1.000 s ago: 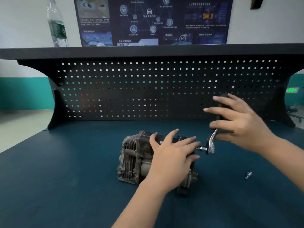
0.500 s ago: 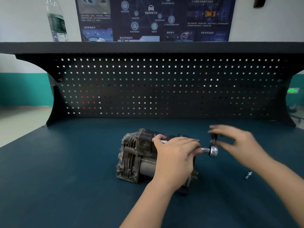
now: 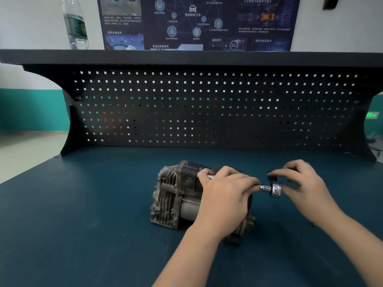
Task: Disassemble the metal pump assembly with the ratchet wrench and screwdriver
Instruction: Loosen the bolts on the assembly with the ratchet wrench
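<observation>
left hand (image 3: 224, 195) grips pump (image 3: 176, 193); right hand (image 3: 304, 183) grips ratchet wrench (image 3: 274, 190); poster (image 3: 233, 45) reads "5g"

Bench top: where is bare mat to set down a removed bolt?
Bare mat lies left of the pump, out to the bench's left edge, and behind it up to the pegboard. Right of the pump is crowded: left hand, ratchet head and right hand.
</observation>
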Tool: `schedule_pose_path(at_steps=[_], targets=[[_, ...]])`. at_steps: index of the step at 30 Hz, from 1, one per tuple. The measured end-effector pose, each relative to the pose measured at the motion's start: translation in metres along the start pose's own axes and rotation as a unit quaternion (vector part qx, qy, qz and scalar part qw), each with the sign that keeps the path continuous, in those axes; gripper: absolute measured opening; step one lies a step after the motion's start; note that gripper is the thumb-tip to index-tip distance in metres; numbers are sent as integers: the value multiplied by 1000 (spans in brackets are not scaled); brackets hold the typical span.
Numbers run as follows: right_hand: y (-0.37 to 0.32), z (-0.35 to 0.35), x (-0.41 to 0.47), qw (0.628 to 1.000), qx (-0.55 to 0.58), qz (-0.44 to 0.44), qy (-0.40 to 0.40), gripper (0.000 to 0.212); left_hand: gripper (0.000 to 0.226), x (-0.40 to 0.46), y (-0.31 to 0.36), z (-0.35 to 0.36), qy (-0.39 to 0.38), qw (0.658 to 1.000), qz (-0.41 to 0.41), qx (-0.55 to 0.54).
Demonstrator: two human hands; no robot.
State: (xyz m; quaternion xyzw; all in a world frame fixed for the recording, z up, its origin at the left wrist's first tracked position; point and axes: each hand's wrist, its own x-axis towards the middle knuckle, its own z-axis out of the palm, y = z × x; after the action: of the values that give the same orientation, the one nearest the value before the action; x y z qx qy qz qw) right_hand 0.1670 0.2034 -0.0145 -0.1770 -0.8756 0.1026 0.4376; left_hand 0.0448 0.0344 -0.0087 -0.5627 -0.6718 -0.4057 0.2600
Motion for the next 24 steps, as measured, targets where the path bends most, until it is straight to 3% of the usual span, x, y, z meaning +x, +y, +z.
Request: schedule_pose_path(at_steps=[2, 5, 9, 11, 14, 16, 20, 24], targets=[[-2, 4, -1, 984, 119, 130, 10, 36, 12, 0, 1, 2, 18, 1000, 1, 8], [-7, 12, 1, 897, 341, 278, -42, 35, 11, -1, -1, 5, 38, 999, 5, 10], [-15, 16, -5, 969, 108, 172, -142, 26, 9, 1, -1, 7, 61, 998, 4, 13], [-25, 16, -14, 974, 89, 143, -149, 9, 9, 2, -1, 8, 65, 998, -1, 20], [-36, 16, -36, 970, 107, 180, -120, 34, 9, 4, -1, 10, 66, 997, -11, 26], [-50, 13, -52, 965, 139, 202, -93, 39, 9, 7, -1, 11, 68, 997, -21, 22], [-81, 4, -77, 925, 264, 266, -61, 30, 9, 4, 0, 12, 61, 997, -19, 38], [-95, -4, -76, 829, 402, 388, -24, 22, 10, 3, 2, 10, 13, 994, 38, 98]])
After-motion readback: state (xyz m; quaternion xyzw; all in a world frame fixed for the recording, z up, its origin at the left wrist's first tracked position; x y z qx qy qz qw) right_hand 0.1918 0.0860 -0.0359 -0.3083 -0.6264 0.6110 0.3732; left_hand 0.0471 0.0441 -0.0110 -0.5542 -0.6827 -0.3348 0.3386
